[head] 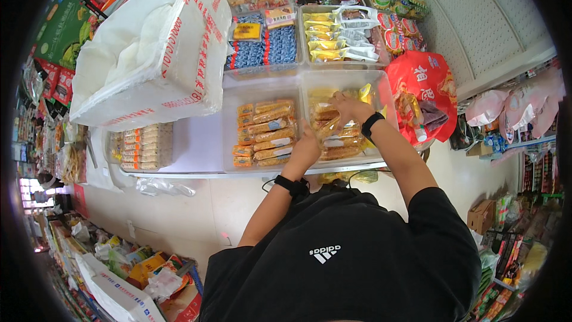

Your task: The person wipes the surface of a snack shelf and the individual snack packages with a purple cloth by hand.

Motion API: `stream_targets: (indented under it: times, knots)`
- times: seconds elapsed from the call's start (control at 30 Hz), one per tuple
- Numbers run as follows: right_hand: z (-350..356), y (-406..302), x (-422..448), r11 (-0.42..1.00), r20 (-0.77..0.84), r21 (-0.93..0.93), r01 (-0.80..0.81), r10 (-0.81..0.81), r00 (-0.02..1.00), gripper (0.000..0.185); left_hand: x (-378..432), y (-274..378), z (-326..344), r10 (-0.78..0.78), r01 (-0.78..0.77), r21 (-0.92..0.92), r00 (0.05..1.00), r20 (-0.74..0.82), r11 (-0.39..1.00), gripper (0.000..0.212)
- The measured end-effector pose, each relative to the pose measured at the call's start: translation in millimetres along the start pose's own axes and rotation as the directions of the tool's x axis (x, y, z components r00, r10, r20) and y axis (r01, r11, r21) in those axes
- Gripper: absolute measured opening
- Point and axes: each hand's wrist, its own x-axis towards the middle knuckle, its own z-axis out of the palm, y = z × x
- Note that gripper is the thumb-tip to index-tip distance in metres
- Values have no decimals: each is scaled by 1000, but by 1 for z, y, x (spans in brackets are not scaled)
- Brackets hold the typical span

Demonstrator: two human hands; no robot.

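Note:
My right hand [351,108] is over the right front clear plastic bin [384,98], its fingers spread and touching wrapped snack packets [333,142]. These long golden-brown packets lie stacked inside, with a yellow wrapper [366,94] near the right side. At the bin's left wall is my left hand [307,146], index finger pointing away from me. Its palm side is hidden, so whether it grips the rim or a packet cannot be told. Beside it, the left front plastic bin [230,143] holds two columns of similar wrapped packets [273,136].
A large white foam box [192,53] stands on the left of the display table [196,138]. Further bins with blue packets [281,44] and yellow-and-white packets [328,31] stand behind. A red bag [440,85] with a bottle [413,116] is at the right, below white perforated shelving [487,22].

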Motion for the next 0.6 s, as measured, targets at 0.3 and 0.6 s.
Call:
stream_targets:
  times: [0.3,0.6]
  knots:
    - [-2,-6,14,995,192,-9,-95,95,977,97,2,-10,13,-27,25,-57,999,-31,998,78]
    - [-5,-23,-2,997,132,32,-72,67,989,77,3,-12,18,-28,25,-30,997,-73,999,79]
